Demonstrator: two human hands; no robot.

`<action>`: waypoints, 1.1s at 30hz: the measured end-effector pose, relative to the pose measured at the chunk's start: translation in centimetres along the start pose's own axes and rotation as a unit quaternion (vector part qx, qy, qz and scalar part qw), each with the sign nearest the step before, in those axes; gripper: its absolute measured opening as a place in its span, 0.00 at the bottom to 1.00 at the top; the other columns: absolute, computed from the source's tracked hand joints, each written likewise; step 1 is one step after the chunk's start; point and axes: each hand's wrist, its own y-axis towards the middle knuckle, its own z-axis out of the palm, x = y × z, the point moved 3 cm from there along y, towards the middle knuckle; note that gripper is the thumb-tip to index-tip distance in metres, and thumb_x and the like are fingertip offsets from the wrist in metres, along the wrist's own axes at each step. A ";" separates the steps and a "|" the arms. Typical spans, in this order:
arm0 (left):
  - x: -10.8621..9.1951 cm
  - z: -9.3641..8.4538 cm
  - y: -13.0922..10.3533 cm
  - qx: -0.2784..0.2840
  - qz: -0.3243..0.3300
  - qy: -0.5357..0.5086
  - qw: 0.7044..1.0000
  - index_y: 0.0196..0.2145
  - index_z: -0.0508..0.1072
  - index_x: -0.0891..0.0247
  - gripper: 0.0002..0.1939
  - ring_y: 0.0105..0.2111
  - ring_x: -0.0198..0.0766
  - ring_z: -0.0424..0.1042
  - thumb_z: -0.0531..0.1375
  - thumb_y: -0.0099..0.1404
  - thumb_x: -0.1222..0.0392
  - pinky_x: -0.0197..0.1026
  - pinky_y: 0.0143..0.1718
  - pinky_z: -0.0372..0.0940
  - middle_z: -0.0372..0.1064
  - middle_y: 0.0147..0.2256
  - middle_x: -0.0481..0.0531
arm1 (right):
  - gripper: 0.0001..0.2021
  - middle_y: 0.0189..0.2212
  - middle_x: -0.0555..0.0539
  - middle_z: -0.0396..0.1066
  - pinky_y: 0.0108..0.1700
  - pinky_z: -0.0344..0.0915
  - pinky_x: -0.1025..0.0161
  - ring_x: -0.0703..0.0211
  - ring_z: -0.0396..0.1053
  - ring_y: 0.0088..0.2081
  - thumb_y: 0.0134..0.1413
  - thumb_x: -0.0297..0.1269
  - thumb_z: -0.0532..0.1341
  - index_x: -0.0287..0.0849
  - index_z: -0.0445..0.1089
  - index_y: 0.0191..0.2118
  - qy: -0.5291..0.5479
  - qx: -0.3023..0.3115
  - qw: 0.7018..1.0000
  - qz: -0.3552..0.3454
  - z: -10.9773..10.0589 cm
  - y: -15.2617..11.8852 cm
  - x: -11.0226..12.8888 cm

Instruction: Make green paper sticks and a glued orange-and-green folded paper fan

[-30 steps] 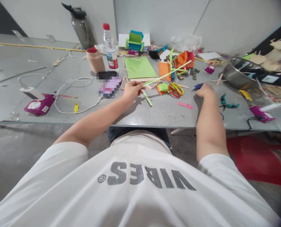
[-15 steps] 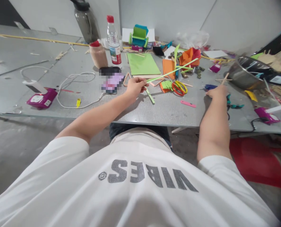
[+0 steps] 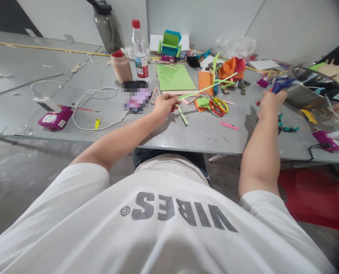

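Note:
My left hand (image 3: 167,105) is closed on thin green paper strips (image 3: 209,86), which stretch to the upper right and also hang down below the fingers. In my right hand (image 3: 272,101) is a dark blue tool (image 3: 282,84), lifted above the table at the right, its shape partly blurred. Scissors with red and yellow handles (image 3: 218,106) lie between the hands, beside a folded orange and green paper piece (image 3: 202,103). A pink cutter (image 3: 229,125) rests nearer the front edge. Green sheets (image 3: 175,77) lie beyond my left hand.
Behind stand a red-capped bottle (image 3: 140,62), a jar (image 3: 121,67), a grey jug (image 3: 108,32) and a small green and blue paper chair (image 3: 170,43). A metal pot (image 3: 300,93) is at the right. A white cable (image 3: 78,110) loops at the left.
My right hand has risen from the table with the blue tool in it. The small wooden sticks near that hand no longer show. My left hand stays on the strips.

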 end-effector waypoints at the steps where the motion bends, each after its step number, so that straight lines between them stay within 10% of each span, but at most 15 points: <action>1: 0.1 0.0 0.1 -0.002 -0.001 0.000 1.000 0.37 0.76 0.60 0.12 0.26 0.27 0.76 0.64 0.79 0.72 0.33 0.30 0.65 0.84 0.32 0.48 | 0.17 0.33 0.48 0.68 0.32 0.59 0.57 0.66 0.60 0.26 0.80 0.21 0.54 0.32 0.76 0.62 0.058 0.014 0.998 0.023 -0.2 -0.1 0.8; 8: 0.1 -0.1 0.2 -0.019 0.007 -0.015 1.000 0.36 0.74 0.60 0.13 0.28 0.27 0.78 0.63 0.79 0.73 0.33 0.33 0.68 0.81 0.32 0.47 | 0.22 0.24 0.58 0.48 0.33 0.47 0.51 0.62 0.49 0.25 0.88 0.49 0.53 0.49 0.71 0.37 0.512 0.293 0.807 0.040 -0.8 -6.2 7.7; 12: -0.4 -0.2 -0.1 -0.032 0.020 -0.023 0.999 0.36 0.73 0.60 0.14 0.29 0.27 0.79 0.61 0.80 0.73 0.33 0.33 0.68 0.80 0.31 0.46 | 0.35 0.23 0.57 0.49 0.28 0.47 0.54 0.62 0.50 0.25 0.60 0.81 0.72 0.50 0.75 0.37 0.542 0.357 0.757 -0.072 0.8 -10.7 10.6; 15: -0.7 -0.2 -0.2 -0.044 0.027 -0.021 0.998 0.37 0.73 0.60 0.13 0.30 0.27 0.80 0.61 0.81 0.73 0.33 0.35 0.69 0.80 0.32 0.46 | 0.41 0.22 0.55 0.54 0.24 0.52 0.55 0.61 0.54 0.24 0.47 0.90 0.71 0.51 0.75 0.35 0.512 0.355 0.771 -0.133 2.4 -13.0 11.7; 33: -1.3 0.2 -1.0 -0.063 0.086 0.044 0.993 0.40 0.72 0.58 0.11 0.36 0.30 0.85 0.61 0.81 0.71 0.32 0.37 0.71 0.82 0.35 0.48 | 0.44 0.25 0.45 0.69 0.44 0.80 0.43 0.46 0.74 0.33 0.61 0.93 0.54 0.53 0.70 0.28 0.366 0.230 0.864 -0.260 3.1 -15.7 12.3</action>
